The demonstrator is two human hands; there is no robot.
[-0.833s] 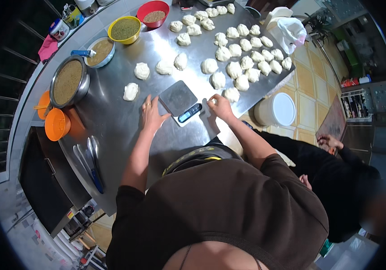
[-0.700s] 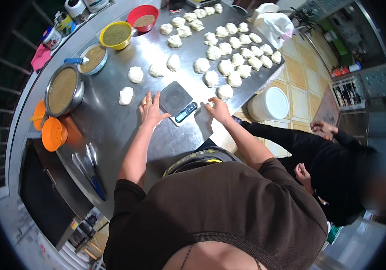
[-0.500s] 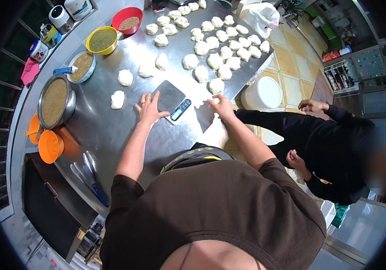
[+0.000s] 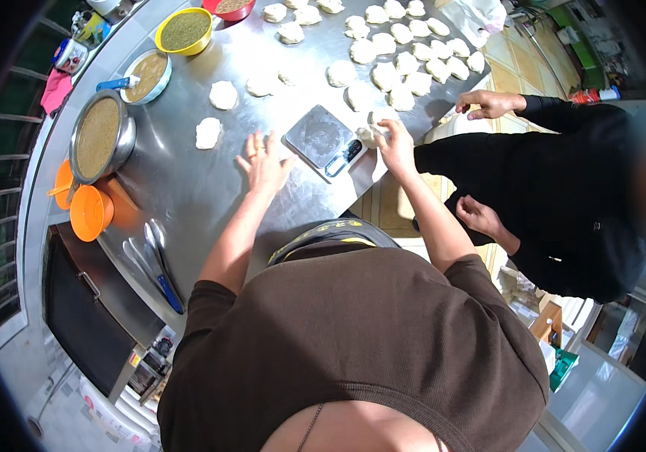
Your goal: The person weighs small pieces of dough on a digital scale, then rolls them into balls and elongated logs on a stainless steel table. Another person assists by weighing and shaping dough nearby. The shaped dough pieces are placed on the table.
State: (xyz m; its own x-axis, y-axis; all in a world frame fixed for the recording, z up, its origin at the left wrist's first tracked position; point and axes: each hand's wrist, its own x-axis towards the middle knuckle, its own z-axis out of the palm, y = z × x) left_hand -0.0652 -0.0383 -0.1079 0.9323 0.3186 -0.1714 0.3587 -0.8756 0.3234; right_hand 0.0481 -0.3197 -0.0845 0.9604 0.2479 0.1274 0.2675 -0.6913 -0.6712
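A flat kitchen scale (image 4: 319, 139) with a dark square plate lies on the steel table, nothing on its plate. To its left, my left hand (image 4: 265, 167) rests on the tabletop, fingers spread, thumb close to the scale's edge. At the scale's right side, my right hand (image 4: 396, 149) pinches a piece of white dough (image 4: 368, 136). Another dough ball (image 4: 383, 116) sits just beyond those fingers. Two more dough balls, a nearer one (image 4: 208, 133) and a farther one (image 4: 223, 96), lie left of the scale. Several others spread across the far right of the table.
Along the left edge stand a steel bowl (image 4: 121, 147) of brown paste, a paste bowl with a blue-handled tool (image 4: 116, 83), a yellow bowl (image 4: 163, 44) and orange bowls (image 4: 91, 213). Knives (image 4: 159, 271) lie near the front left. At right stands a person in black (image 4: 541, 181).
My right hand has moved slightly away from me along the scale's right side, with dough in its fingers. The person at right has brought one hand closer to the table. The view has shifted.
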